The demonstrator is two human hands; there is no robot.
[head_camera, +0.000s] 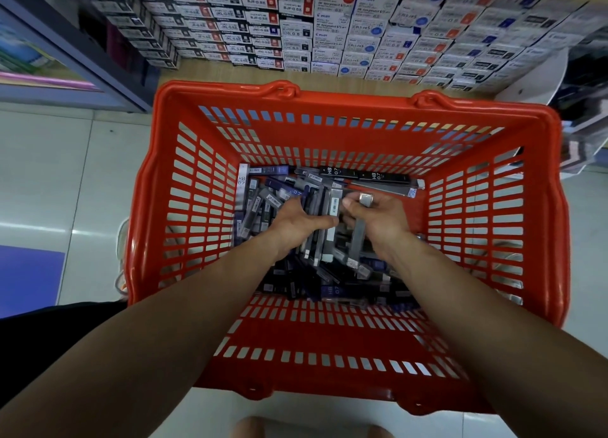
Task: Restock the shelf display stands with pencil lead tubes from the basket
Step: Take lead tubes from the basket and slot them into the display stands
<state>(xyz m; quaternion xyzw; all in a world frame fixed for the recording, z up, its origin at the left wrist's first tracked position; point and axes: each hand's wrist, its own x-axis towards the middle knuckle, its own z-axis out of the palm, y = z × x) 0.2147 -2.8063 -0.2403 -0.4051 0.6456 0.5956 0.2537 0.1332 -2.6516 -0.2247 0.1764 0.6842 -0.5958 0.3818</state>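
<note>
Lying heaped on the floor of the red slotted plastic basket (144, 207) are slim grey and dark-blue pencil lead tubes (324, 289). A bundle at the heap's middle is gripped by the curled left hand (296, 222) and right hand (378, 217). Stacked white pen boxes (296, 32) are shown beyond the basket's far rim.

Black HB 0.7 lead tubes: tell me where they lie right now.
Head view: the black HB 0.7 lead tubes lie end to end along the far wall of the red basket, right of centre, just beyond the right hand.
</note>
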